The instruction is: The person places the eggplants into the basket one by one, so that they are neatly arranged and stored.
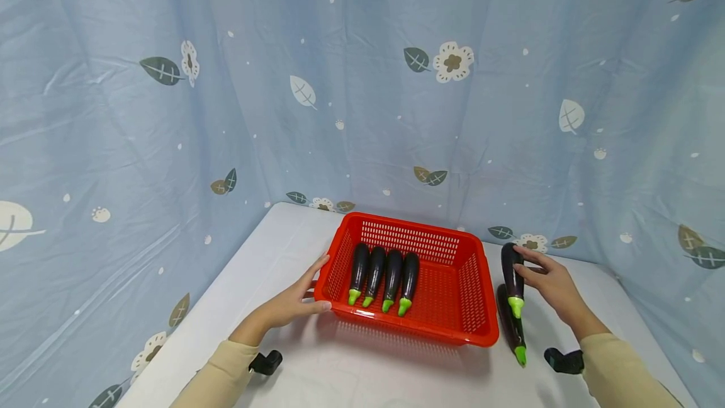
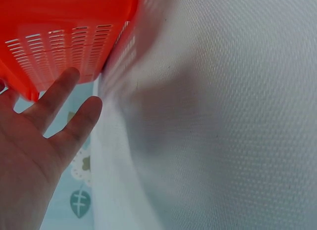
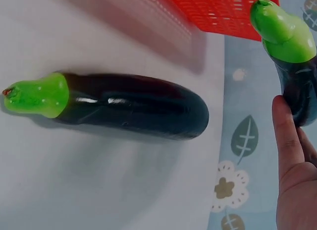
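A red plastic basket with slotted walls holds several dark eggplants, side by side in its left part, green stems toward me. My left hand touches the basket's left rim with fingers spread and mostly straight; in the left wrist view, fingers reach beside the slotted wall. Right of the basket, my right hand pinches a lifted eggplant near its dark upper end, green stem downward. Below it another eggplant lies on the white surface. Part of my right hand is outside the right wrist view.
A white cloth-covered table carries everything. Behind and to the left hangs a blue curtain with leaf and flower prints, meeting the table's edges. Black wrist devices sit by both sleeves.
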### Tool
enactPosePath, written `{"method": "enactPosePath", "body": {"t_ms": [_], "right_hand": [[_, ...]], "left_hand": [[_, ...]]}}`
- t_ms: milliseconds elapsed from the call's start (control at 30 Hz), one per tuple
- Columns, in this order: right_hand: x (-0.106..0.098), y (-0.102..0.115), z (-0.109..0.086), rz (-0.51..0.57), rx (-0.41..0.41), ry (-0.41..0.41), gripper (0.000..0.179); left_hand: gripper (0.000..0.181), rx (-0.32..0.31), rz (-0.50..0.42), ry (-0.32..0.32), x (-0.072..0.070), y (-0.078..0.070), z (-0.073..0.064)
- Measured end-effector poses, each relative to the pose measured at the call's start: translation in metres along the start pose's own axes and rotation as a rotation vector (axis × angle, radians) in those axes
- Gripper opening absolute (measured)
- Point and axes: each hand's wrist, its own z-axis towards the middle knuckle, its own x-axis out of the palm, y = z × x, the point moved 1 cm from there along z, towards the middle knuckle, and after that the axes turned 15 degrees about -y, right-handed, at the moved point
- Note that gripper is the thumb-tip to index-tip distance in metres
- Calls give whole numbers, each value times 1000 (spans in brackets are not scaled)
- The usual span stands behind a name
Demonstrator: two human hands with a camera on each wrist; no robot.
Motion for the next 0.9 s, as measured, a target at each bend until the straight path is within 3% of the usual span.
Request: {"method": "enactPosePath", "body": {"t_ms": [900], "right_hand": [[19,29,13,69,-95,17,60]], "left_hand": [[99,-13,19,-8,0,-1,0]]}}
